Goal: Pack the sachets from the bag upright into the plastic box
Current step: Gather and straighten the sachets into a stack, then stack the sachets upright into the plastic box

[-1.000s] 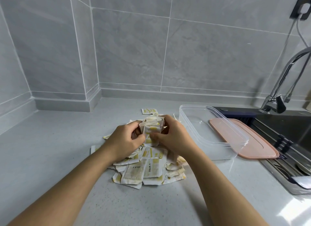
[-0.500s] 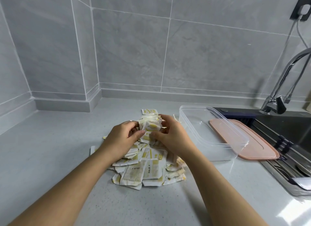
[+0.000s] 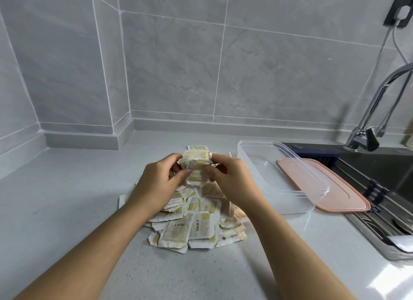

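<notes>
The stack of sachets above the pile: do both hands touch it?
Touching. The head view shows the left hand and the right hand each pinching the stack of sachets, thumbs pressed on its near face.

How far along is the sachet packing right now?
Done: sachets lie in a loose pile, and the pink lid is off the plastic box. In hand: left hand and right hand grip a small stack of sachets above the pile. Left: everything; the box holds none.

Large grey marbled tiles (image 3: 279,76) cover the walls above a pale speckled countertop (image 3: 55,199). A chrome faucet (image 3: 361,138) arcs over the dark sink (image 3: 380,165) at right; a black socket (image 3: 400,9) holds a white cable.
</notes>
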Motion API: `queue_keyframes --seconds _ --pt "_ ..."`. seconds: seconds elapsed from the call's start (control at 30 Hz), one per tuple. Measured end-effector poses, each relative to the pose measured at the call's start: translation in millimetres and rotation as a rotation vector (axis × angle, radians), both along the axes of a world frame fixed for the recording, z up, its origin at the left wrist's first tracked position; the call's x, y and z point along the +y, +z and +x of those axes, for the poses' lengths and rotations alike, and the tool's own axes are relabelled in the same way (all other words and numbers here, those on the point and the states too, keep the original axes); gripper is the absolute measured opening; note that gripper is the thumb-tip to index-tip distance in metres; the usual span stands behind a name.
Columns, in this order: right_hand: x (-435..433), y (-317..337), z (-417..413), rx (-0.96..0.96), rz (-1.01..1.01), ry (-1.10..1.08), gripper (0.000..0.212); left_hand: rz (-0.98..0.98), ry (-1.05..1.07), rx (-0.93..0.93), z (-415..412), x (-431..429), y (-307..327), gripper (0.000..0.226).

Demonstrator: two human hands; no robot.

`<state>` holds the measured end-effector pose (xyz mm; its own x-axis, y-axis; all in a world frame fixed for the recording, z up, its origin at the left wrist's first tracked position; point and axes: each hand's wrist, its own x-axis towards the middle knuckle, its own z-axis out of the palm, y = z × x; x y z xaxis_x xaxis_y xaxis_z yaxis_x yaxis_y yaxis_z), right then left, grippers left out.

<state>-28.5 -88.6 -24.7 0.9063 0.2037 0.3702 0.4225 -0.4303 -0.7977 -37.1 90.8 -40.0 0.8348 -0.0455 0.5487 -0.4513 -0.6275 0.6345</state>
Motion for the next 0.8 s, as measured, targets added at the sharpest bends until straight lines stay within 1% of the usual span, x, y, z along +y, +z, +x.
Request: queue_keyframes --seconds 0.13,0.27,0.3,0.37,0.43,0.53,0.6,0.67,0.73,0.8 --pt "1.4 -5.4 4.0 0.018 -0.145 0.022 0.01 0.023 -0.053 0.056 2.4 0.9 -1.8 0.033" --pt "2.3 -6.3 4.8 0.094 -0.083 0.026 0.014 0.036 -0.107 0.107 2.0 -1.9 -2.6 0.039" --pt "2.0 -6.1 4.7 0.114 -0.083 0.025 0.013 0.031 -0.108 0.126 2.0 -2.4 -3.0 0.038" --pt "0.9 -6.8 5.2 0.104 -0.126 0.015 0.006 0.047 -0.1 0.155 2.6 -2.4 -3.5 0.033" --pt "1.7 -5.5 3.5 0.076 -0.175 0.001 0.002 0.118 -0.074 0.164 4.4 -0.3 -4.3 0.023" --pt "4.9 -7.9 1.7 0.028 -0.226 -0.03 0.009 0.16 -0.057 0.142 4.9 0.9 -5.4 0.015" --pt "5.3 -7.0 0.8 -0.003 -0.204 -0.067 0.011 0.119 -0.072 0.096 3.0 -0.7 -5.2 0.006" --pt "3.1 -4.4 1.3 -0.025 -0.128 -0.084 0.01 0.039 -0.09 0.064 2.1 -2.7 -4.0 0.005" --pt "1.1 0.2 0.2 -0.039 -0.043 -0.079 0.008 -0.075 -0.105 0.063 2.3 -5.0 -2.0 0.007" --pt "0.7 4.0 -2.4 -0.053 0.027 -0.06 0.012 -0.214 -0.13 0.087 1.4 -7.3 0.1 0.007"
